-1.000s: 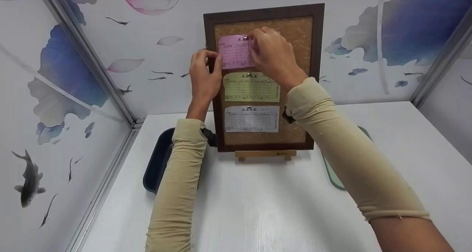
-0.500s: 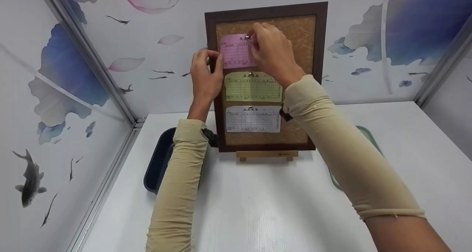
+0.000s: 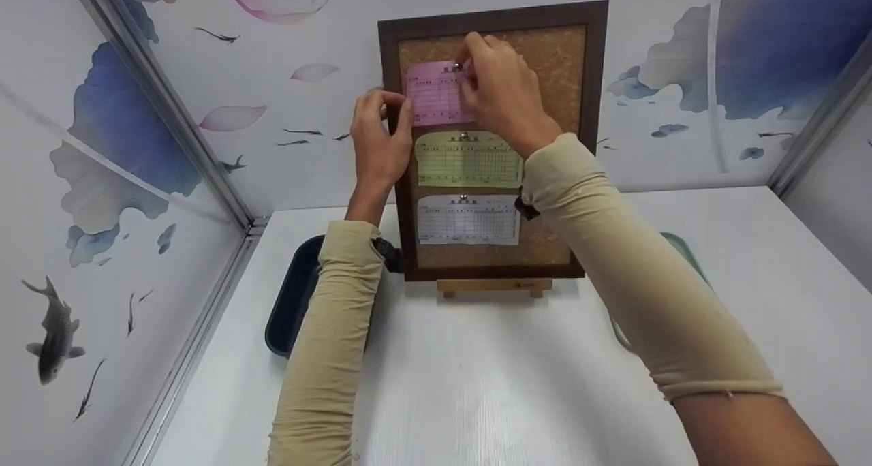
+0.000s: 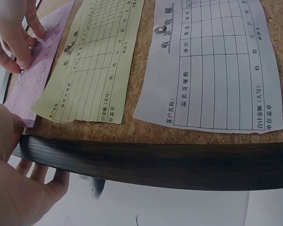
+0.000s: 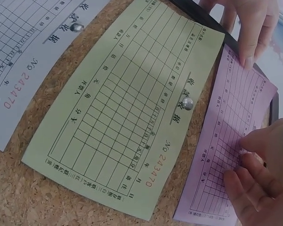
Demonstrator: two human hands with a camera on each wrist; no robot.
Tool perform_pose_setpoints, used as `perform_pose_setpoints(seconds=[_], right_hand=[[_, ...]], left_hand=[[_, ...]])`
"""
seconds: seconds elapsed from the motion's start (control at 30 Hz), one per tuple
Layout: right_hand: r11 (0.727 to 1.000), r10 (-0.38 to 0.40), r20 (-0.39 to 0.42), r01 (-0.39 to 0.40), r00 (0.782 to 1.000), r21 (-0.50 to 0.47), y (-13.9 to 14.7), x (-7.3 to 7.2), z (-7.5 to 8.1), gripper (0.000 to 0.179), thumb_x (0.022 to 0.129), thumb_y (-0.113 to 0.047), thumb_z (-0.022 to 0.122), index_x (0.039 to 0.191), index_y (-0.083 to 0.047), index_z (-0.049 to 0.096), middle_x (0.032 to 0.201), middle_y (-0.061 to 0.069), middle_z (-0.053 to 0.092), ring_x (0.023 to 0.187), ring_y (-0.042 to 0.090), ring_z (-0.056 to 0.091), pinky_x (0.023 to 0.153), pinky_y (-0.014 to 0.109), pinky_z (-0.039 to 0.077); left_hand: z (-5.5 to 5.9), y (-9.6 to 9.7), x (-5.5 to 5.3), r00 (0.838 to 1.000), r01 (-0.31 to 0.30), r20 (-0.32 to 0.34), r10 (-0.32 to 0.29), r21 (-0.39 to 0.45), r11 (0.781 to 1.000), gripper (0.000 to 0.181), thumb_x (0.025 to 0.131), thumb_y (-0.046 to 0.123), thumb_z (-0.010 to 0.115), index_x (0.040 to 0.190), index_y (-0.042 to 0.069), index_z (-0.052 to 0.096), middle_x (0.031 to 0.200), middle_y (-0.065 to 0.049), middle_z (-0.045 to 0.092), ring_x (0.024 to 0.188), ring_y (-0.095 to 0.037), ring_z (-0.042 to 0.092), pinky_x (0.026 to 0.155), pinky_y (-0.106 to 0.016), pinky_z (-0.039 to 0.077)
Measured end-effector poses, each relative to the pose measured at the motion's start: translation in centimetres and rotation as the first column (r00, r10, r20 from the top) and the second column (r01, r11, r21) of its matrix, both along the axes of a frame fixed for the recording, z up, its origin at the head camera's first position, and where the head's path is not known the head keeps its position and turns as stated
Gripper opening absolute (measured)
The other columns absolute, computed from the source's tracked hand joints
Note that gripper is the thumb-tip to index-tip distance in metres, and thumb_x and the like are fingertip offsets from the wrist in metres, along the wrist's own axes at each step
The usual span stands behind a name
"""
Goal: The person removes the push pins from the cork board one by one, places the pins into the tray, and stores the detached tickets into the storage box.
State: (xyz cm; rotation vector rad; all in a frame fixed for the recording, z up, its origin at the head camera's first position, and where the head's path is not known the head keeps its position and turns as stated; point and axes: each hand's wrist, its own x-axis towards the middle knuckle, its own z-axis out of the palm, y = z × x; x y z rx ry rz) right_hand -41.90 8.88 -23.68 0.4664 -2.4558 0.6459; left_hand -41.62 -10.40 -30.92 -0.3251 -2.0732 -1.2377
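Observation:
A pink receipt slip [image 3: 432,95] hangs at the top of a framed corkboard [image 3: 497,251]. My right hand [image 3: 505,91] covers the slip's right part, its bent fingertips at the shiny pushpin [image 4: 22,71]. Part of that pin shows beside a fingertip in the left wrist view; in the right wrist view it is hidden. My left hand [image 3: 381,135] grips the board's left edge, thumb at the pink slip and fingers behind the frame [image 4: 146,162]. Below hang a green-yellow slip [image 5: 122,108] and a white slip [image 3: 469,221], each with one pin.
The board leans on a small wooden easel [image 3: 494,285] on a white table [image 3: 443,384]. A dark blue tray [image 3: 276,336] lies behind my left forearm. A green tray [image 3: 681,244] is partly covered by my right forearm. Printed wall panels stand behind.
My right hand has shifted slightly upward at the pink slip's pin. The left hand keeps its hold on the frame. The slips look unchanged.

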Motion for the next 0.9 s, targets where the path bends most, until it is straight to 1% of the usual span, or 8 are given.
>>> perform_pose_setpoints(seconds=[0.17,0.3,0.4,0.5,0.63,0.73,0.9], right_hand=[[1.0,0.008,0.005,-0.008,1.0,-0.008,0.0,0.0,0.2,0.021,0.107,-0.015,0.058,0.126,-0.01,0.065,0.117,0.011,0.067,0.107,0.028,0.062,0.089,0.048,0.054],[1.0,-0.018,-0.017,0.018,1.0,-0.021,-0.2,0.0,0.1,0.02,0.109,-0.02,0.059,0.122,-0.008,0.067,0.116,0.012,0.068,0.107,0.029,0.064,0.088,0.048,0.055],[0.999,-0.044,-0.051,0.043,0.998,-0.014,-0.4,-0.2,-0.1,0.02,0.109,-0.022,0.061,0.119,-0.007,0.069,0.114,0.013,0.069,0.108,0.031,0.066,0.087,0.05,0.057],[0.997,-0.069,-0.095,0.071,0.993,0.012,-0.6,-0.4,-0.2,0.02,0.109,-0.023,0.062,0.115,-0.006,0.07,0.113,0.013,0.071,0.109,0.033,0.068,0.087,0.052,0.059],[0.993,-0.096,-0.165,0.107,0.982,0.058,-0.9,-0.5,-0.2,0.022,0.109,-0.023,0.062,0.109,-0.004,0.072,0.109,0.015,0.073,0.108,0.035,0.07,0.084,0.055,0.062],[0.988,-0.106,-0.216,0.128,0.971,0.09,-1.0,-0.6,-0.2,0.024,0.109,-0.021,0.06,0.105,-0.001,0.072,0.106,0.017,0.074,0.104,0.037,0.07,0.08,0.058,0.062],[0.982,-0.113,-0.265,0.149,0.957,0.12,-1.0,-0.7,-0.3,0.026,0.109,-0.02,0.057,0.102,0.001,0.071,0.104,0.019,0.076,0.102,0.04,0.072,0.077,0.06,0.062]], left_hand=[[0.1,0.1,0.1,1.0,0.003,-0.006,-0.003,0.002,1.0,0.019,0.11,0.02,0.064,0.116,0.004,0.07,0.129,-0.013,0.063,0.13,-0.021,0.058,0.115,-0.031,0.049],[0.1,0.1,0.1,1.0,0.004,-0.01,-0.004,0.003,1.0,0.018,0.11,0.02,0.065,0.116,0.003,0.071,0.129,-0.013,0.063,0.13,-0.022,0.059,0.115,-0.032,0.049],[0.0,0.0,0.1,1.0,0.003,-0.01,-0.003,0.0,1.0,0.019,0.11,0.02,0.065,0.116,0.004,0.07,0.129,-0.013,0.063,0.131,-0.022,0.058,0.115,-0.033,0.049],[-0.1,-0.1,0.0,1.0,0.002,-0.001,-0.002,-0.001,1.0,0.019,0.11,0.021,0.064,0.116,0.004,0.07,0.129,-0.013,0.063,0.131,-0.021,0.058,0.115,-0.032,0.048],[0.0,-0.1,-0.1,1.0,-0.011,0.024,0.011,-0.009,1.0,0.019,0.11,0.023,0.064,0.117,0.006,0.071,0.131,-0.011,0.063,0.132,-0.019,0.058,0.115,-0.026,0.047],[0.0,-0.1,-0.1,0.999,-0.018,0.028,0.018,-0.01,1.0,0.019,0.11,0.023,0.064,0.117,0.007,0.071,0.131,-0.011,0.063,0.131,-0.019,0.059,0.114,-0.024,0.047],[0.0,-0.1,-0.2,1.0,-0.007,-0.004,0.007,-0.007,1.0,0.019,0.11,0.021,0.064,0.116,0.005,0.071,0.13,-0.013,0.064,0.131,-0.021,0.059,0.113,-0.031,0.049]])
